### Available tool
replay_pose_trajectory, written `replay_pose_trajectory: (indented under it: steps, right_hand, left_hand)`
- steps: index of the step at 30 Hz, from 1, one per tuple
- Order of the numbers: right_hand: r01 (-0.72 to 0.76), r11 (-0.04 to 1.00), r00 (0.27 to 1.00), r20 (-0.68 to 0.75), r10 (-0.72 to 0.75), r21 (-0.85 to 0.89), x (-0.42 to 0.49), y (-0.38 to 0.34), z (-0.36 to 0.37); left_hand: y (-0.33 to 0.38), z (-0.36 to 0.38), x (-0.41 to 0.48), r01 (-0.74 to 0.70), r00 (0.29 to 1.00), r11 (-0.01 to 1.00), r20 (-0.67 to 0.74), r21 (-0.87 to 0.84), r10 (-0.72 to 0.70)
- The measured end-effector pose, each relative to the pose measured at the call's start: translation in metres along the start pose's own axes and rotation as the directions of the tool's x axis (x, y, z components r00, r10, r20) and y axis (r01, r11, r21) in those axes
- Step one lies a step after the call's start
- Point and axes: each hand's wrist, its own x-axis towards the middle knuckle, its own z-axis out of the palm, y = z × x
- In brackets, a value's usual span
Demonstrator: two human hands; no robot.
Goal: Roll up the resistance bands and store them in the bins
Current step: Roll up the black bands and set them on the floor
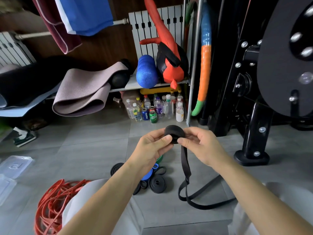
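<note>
1. The left hand (152,147) and the right hand (202,147) both pinch a black band roll (172,132), held up over the gray floor (94,150).
2. Its loose end (184,160) hangs down to the floor.
3. More rolled bands (157,184) lie below the hands, and red bands (49,206) lie in a pile on the left.

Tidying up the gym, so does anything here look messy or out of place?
Yes. The red bands lie in a loose tangle on the floor at the left, unrolled. The black band pinched by the left hand and right hand is only part rolled; its tail trails onto the floor.
</note>
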Motion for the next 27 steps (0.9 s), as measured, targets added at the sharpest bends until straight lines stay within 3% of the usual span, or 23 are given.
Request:
replay_pose_trajectory:
  steps: [4,6,7,8,9,11,12,14,17,20,23,25,27]
  right_hand:
    - [-0.022,0.995,1.0,-0.015,0.024,0.094,-0.004,0.003,0.01]
    - [-0.034,0.999,0.999,-0.019,0.035,0.02,-0.005,0.002,0.006]
    - [-0.041,0.995,0.999,-0.02,0.039,-0.094,-0.005,0.003,0.003]
    - [-0.033,0.964,0.999,-0.007,0.033,-0.265,-0.004,0.004,0.0]
    - [-0.005,0.892,1.0,0.024,0.018,-0.452,-0.004,0.006,-0.001]
    - [0.061,0.725,0.993,0.115,0.026,-0.686,-0.007,0.009,0.001]
    - [0.08,0.68,0.988,0.15,0.044,-0.729,-0.008,0.01,0.003]
    - [0.117,0.642,0.979,0.197,0.054,-0.758,-0.009,0.011,0.007]
    - [0.13,0.66,0.977,0.21,0.043,-0.74,-0.009,0.011,0.008]
    - [0.088,0.744,0.978,0.198,0.061,-0.663,-0.007,0.009,0.006]
    - [0.009,0.866,0.986,0.15,0.076,-0.5,-0.003,0.008,-0.003]
    - [-0.055,0.943,0.989,0.115,0.098,-0.329,0.0,0.006,-0.008]
    - [-0.083,0.991,0.991,0.092,0.093,-0.103,0.001,0.004,-0.008]
  left_hand:
    - [0.0,0.0,0.0,0.033,0.999,0.995,0.008,-0.099,-0.032]
    - [0.003,0.0,0.002,0.016,1.0,0.997,-0.011,0.072,-0.015]
    - [0.003,0.0,0.002,-0.024,0.999,0.956,-0.024,0.294,0.033]
    - [0.003,-0.002,0.003,-0.074,0.994,0.818,-0.027,0.571,0.108]
    - [0.002,-0.003,0.002,-0.118,0.983,0.59,0.008,0.798,0.186]
    - [-0.002,-0.004,0.0,-0.192,0.964,0.183,0.15,0.964,0.219]
    - [-0.005,-0.004,-0.002,-0.21,0.965,0.072,0.195,0.975,0.175]
    - [-0.008,-0.004,-0.003,-0.208,0.973,-0.006,0.207,0.978,0.099]
    - [-0.006,-0.005,-0.004,-0.199,0.977,0.043,0.194,0.979,0.093]
    - [-0.004,-0.006,-0.002,-0.194,0.978,0.129,0.18,0.973,0.109]
    - [0.0,-0.005,-0.001,-0.129,0.984,0.415,0.065,0.901,0.166]
    - [0.004,-0.003,-0.001,-0.097,0.987,0.675,-0.016,0.732,0.16]
    - [0.006,-0.001,-0.001,-0.125,0.986,0.838,-0.03,0.531,0.167]
